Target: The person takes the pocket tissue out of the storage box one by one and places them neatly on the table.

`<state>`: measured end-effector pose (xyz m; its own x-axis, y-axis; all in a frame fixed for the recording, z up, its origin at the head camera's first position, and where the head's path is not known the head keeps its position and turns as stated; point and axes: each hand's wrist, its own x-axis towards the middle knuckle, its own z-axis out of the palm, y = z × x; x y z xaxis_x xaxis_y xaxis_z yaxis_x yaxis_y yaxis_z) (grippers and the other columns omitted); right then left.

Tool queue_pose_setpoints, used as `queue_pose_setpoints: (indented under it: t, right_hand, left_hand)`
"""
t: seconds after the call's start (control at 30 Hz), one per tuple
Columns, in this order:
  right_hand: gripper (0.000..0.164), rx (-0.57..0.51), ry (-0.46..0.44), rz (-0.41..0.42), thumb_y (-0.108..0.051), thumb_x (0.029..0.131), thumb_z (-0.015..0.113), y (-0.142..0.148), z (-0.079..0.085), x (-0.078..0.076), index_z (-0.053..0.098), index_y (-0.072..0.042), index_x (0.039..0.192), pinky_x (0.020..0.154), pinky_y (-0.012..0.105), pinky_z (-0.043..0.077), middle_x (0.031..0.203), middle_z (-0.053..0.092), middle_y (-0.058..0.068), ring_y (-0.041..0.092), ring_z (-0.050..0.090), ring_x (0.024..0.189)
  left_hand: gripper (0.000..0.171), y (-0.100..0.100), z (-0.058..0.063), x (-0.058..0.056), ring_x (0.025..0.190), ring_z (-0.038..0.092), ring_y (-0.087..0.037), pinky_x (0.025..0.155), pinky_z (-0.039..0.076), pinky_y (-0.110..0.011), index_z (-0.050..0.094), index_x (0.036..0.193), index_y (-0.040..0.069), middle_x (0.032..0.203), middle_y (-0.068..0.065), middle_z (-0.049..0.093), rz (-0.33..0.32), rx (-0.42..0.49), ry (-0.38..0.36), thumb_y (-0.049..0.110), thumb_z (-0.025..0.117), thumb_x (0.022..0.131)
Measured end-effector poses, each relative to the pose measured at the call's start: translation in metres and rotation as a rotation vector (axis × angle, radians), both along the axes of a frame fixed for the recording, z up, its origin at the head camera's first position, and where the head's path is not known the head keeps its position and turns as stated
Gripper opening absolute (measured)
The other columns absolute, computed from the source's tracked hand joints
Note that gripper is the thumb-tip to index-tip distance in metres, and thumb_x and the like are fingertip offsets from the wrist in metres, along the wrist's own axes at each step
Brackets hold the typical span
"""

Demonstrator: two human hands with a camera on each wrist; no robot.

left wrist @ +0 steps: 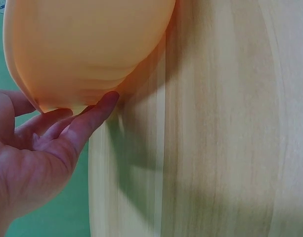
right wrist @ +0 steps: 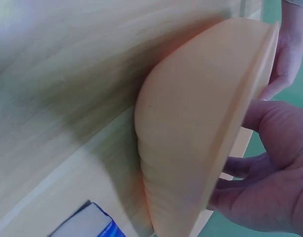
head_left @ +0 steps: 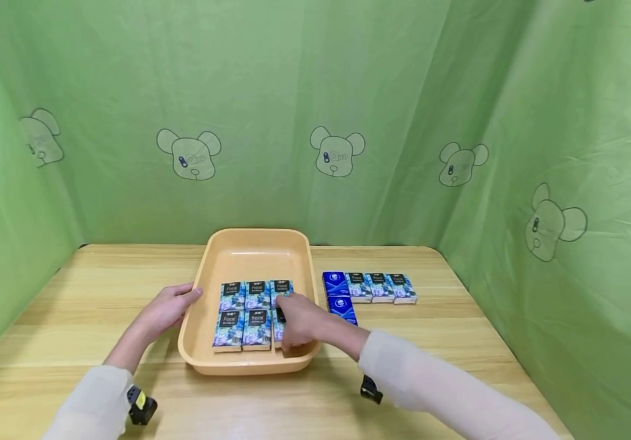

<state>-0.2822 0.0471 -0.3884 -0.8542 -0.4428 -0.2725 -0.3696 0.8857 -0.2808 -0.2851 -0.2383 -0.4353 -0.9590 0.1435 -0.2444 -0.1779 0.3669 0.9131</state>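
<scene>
A peach plastic tray [head_left: 257, 266] stands on the table, with two rows of tissue packs [head_left: 228, 329] in blue-purple floral wrapping at its near end. My left hand [head_left: 168, 310] holds the tray's left rim; in the left wrist view its thumb is over the rim and the fingers [left wrist: 94, 118] lie along the outer wall. Reaching over the right rim, my right hand [head_left: 302, 321] grips the near right floral tissue pack [head_left: 277, 331], which is partly covered by the hand. The right wrist view shows those fingers [right wrist: 262, 116] dipping behind the tray wall, their tips hidden.
Right of the tray lie two dark blue tissue packs [head_left: 335, 285], one nearer me than the other. A row of three floral tissue packs [head_left: 380, 287] continues rightward from the farther one. Green curtains [head_left: 271, 110] with bear-head outlines surround the wooden table [head_left: 425, 348].
</scene>
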Motion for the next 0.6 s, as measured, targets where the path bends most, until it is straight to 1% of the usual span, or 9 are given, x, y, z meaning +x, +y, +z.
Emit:
queue_pose_setpoints:
  t: [0.1,0.13,0.23,0.33,0.37,0.53,0.6]
  right_hand:
    - [0.086,-0.001,-0.012,-0.015,-0.008,0.067,0.092,0.001,0.004,-0.001,0.053,-0.007,0.144,0.098,0.035,0.057,0.141,0.056,0.015,0.027,0.056,0.125]
    - [0.086,-0.007,-0.016,-0.024,-0.007,0.067,0.092,0.002,0.006,-0.002,0.053,-0.007,0.144,0.096,0.034,0.057,0.141,0.056,0.015,0.026,0.057,0.123]
    - [0.086,-0.045,-0.033,-0.056,-0.005,0.066,0.092,0.004,0.011,-0.003,0.053,-0.007,0.143,0.086,0.032,0.06,0.14,0.056,0.015,0.025,0.06,0.114]
    - [0.087,-0.069,-0.039,-0.078,-0.004,0.066,0.092,0.005,0.016,-0.004,0.053,-0.008,0.143,0.081,0.032,0.061,0.137,0.057,0.015,0.025,0.062,0.107]
    - [0.087,-0.073,-0.038,-0.08,-0.004,0.066,0.092,0.006,0.018,-0.004,0.053,-0.008,0.143,0.083,0.033,0.061,0.137,0.057,0.015,0.025,0.062,0.106]
    - [0.087,-0.068,-0.014,-0.074,-0.008,0.067,0.093,0.008,0.026,-0.007,0.053,-0.008,0.144,0.097,0.039,0.058,0.137,0.057,0.016,0.028,0.059,0.117]
    - [0.087,-0.07,-0.005,-0.07,-0.009,0.067,0.093,0.01,0.031,-0.009,0.053,-0.007,0.144,0.096,0.04,0.058,0.139,0.056,0.016,0.029,0.058,0.119]
  left_hand:
    - [0.064,0.0,0.0,0.0,0.122,0.064,-0.038,0.092,0.061,-0.04,0.021,0.158,-0.007,0.146,-0.034,0.049,0.008,0.001,-0.003,0.032,0.04,0.11]
    - [0.064,0.0,0.001,0.001,0.12,0.065,-0.037,0.091,0.062,-0.04,0.021,0.157,-0.007,0.146,-0.034,0.049,0.009,-0.002,-0.001,0.032,0.04,0.11]
    - [0.064,0.001,0.001,0.001,0.117,0.067,-0.033,0.089,0.062,-0.038,0.023,0.157,-0.006,0.144,-0.033,0.051,0.023,-0.005,-0.003,0.033,0.042,0.11]
    - [0.064,0.001,0.0,0.001,0.113,0.069,-0.029,0.088,0.062,-0.036,0.025,0.157,-0.005,0.143,-0.032,0.053,0.034,-0.007,-0.004,0.032,0.043,0.109]
    - [0.063,0.001,0.0,0.001,0.112,0.069,-0.028,0.087,0.062,-0.036,0.026,0.157,-0.005,0.143,-0.032,0.054,0.04,-0.005,-0.005,0.032,0.044,0.109]
    - [0.062,0.002,0.0,0.002,0.107,0.07,-0.023,0.085,0.063,-0.033,0.028,0.157,-0.004,0.14,-0.031,0.057,0.053,-0.007,-0.004,0.031,0.045,0.108]
    - [0.063,0.002,0.0,0.002,0.107,0.07,-0.023,0.084,0.063,-0.033,0.028,0.157,-0.004,0.14,-0.03,0.057,0.052,-0.007,-0.001,0.031,0.046,0.108]
